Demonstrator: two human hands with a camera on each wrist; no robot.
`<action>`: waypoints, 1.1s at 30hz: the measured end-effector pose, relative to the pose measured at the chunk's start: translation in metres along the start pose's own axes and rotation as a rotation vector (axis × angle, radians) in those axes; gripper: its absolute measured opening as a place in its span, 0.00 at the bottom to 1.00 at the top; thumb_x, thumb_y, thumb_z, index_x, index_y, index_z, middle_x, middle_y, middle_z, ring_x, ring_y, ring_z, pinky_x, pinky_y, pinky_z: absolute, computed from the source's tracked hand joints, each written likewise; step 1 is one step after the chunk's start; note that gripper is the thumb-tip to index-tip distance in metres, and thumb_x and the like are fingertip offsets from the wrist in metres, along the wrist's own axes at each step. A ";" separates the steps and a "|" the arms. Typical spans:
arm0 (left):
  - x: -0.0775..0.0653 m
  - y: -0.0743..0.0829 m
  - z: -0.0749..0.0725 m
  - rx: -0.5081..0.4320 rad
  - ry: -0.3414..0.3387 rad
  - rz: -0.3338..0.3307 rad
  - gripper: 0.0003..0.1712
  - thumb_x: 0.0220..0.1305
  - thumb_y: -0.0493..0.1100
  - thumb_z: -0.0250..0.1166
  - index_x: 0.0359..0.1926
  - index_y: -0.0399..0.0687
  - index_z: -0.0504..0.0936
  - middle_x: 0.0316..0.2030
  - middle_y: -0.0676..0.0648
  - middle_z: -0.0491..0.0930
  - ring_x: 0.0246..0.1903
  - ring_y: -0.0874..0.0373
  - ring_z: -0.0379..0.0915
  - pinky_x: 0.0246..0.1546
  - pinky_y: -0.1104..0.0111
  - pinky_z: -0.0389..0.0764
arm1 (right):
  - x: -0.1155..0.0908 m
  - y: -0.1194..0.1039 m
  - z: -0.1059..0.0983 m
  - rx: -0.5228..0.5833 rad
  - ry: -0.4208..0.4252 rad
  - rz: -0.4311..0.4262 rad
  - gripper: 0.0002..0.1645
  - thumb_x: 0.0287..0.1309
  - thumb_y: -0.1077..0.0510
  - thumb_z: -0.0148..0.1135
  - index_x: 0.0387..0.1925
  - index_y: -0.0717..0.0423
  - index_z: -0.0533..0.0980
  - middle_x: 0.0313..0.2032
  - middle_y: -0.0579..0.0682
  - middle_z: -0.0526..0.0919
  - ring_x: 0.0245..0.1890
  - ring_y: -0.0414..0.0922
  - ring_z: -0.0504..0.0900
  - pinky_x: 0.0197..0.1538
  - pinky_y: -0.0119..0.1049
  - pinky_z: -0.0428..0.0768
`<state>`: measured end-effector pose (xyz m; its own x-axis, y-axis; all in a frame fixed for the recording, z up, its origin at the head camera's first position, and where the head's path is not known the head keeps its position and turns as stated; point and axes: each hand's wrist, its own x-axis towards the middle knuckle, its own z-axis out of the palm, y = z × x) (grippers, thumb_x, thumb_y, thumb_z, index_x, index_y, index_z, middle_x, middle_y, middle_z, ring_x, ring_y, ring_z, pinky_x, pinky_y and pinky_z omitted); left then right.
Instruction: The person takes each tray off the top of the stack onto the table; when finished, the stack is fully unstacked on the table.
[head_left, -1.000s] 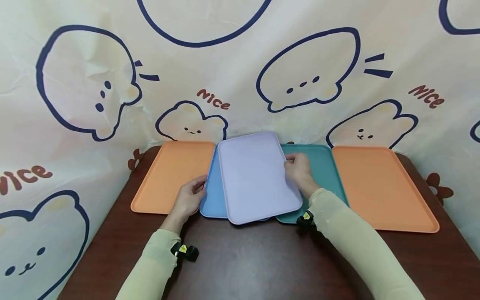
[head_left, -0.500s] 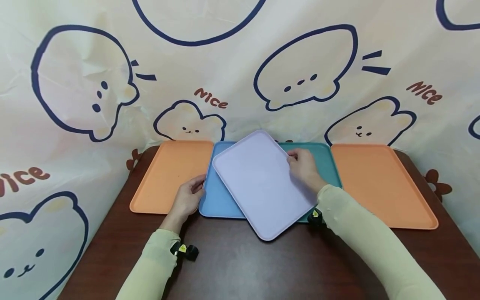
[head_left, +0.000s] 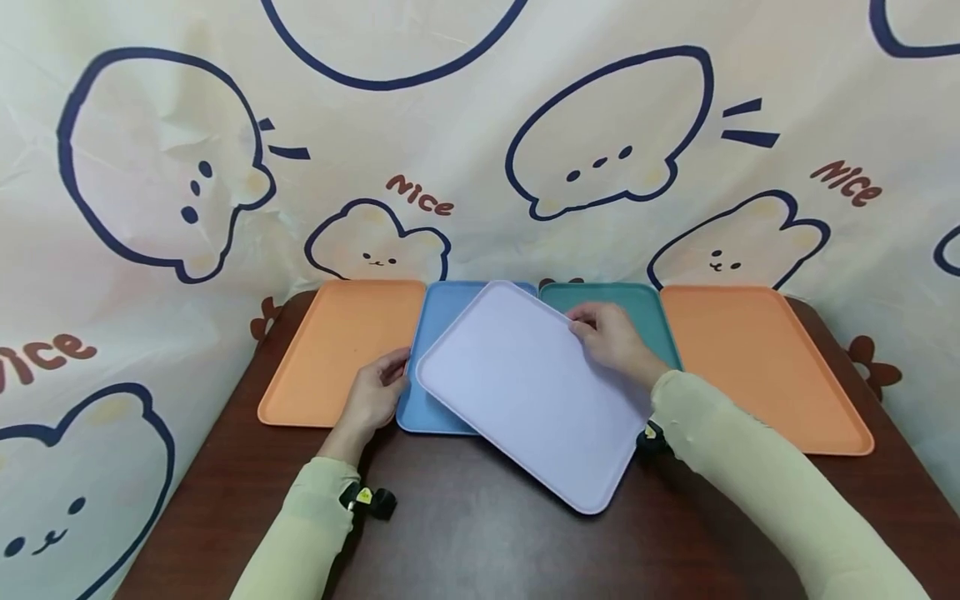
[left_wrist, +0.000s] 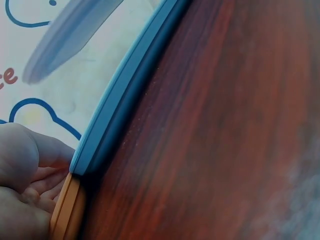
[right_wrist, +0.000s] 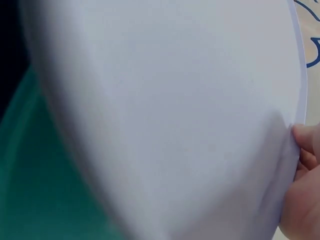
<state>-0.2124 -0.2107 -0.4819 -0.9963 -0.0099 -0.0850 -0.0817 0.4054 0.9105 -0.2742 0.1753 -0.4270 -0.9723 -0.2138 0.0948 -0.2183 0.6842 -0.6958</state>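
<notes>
A lavender tray (head_left: 525,383) is tilted at an angle over the blue tray (head_left: 435,414) and the teal tray (head_left: 637,312), partly hiding both. My right hand (head_left: 615,342) pinches its upper right edge. The right wrist view shows the thumb on the face of the lavender tray (right_wrist: 190,110) by its rim, with teal below. My left hand (head_left: 372,398) lies over the right part of an orange tray (head_left: 345,350), its fingertips touching the left edge of the blue tray. In the left wrist view, the thumb meets the corner of the blue tray (left_wrist: 117,95).
A second orange tray (head_left: 765,375) lies at the right end of the row. The dark wooden table (head_left: 465,533) extends in front of the trays. A cloth with cartoon bears (head_left: 480,142) hangs behind and at both sides.
The lavender tray has turned counterclockwise in my right hand, its lower corner swinging right and nearer to me. My right forearm has shifted right. The left hand has stayed in place.
</notes>
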 end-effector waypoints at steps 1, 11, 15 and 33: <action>0.000 0.000 0.000 0.001 -0.001 0.001 0.31 0.78 0.29 0.56 0.79 0.34 0.68 0.77 0.33 0.70 0.77 0.39 0.69 0.76 0.52 0.73 | -0.001 0.000 -0.001 0.002 -0.012 -0.013 0.14 0.78 0.64 0.59 0.55 0.65 0.85 0.50 0.63 0.91 0.48 0.56 0.87 0.53 0.51 0.85; -0.002 0.002 0.000 0.006 -0.005 0.008 0.30 0.78 0.29 0.55 0.78 0.33 0.69 0.76 0.31 0.70 0.76 0.38 0.69 0.77 0.50 0.72 | -0.019 -0.005 -0.008 0.005 -0.108 -0.055 0.13 0.78 0.63 0.61 0.54 0.62 0.86 0.47 0.59 0.91 0.42 0.49 0.84 0.46 0.39 0.82; -0.002 0.004 0.000 0.010 -0.004 0.000 0.30 0.79 0.30 0.55 0.78 0.34 0.69 0.77 0.32 0.70 0.76 0.38 0.69 0.77 0.50 0.72 | -0.029 -0.007 -0.006 0.011 -0.142 -0.091 0.12 0.77 0.63 0.61 0.53 0.61 0.87 0.46 0.57 0.91 0.41 0.47 0.84 0.45 0.39 0.82; -0.002 0.003 0.002 0.012 0.010 -0.003 0.30 0.78 0.28 0.55 0.78 0.33 0.69 0.76 0.31 0.70 0.77 0.38 0.68 0.77 0.50 0.72 | -0.080 -0.015 0.023 0.034 -0.331 -0.311 0.08 0.73 0.64 0.65 0.46 0.57 0.89 0.39 0.47 0.93 0.38 0.35 0.83 0.43 0.31 0.84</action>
<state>-0.2101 -0.2076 -0.4801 -0.9963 -0.0207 -0.0835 -0.0846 0.4159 0.9055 -0.1912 0.1655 -0.4405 -0.7807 -0.6206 0.0736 -0.4870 0.5304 -0.6939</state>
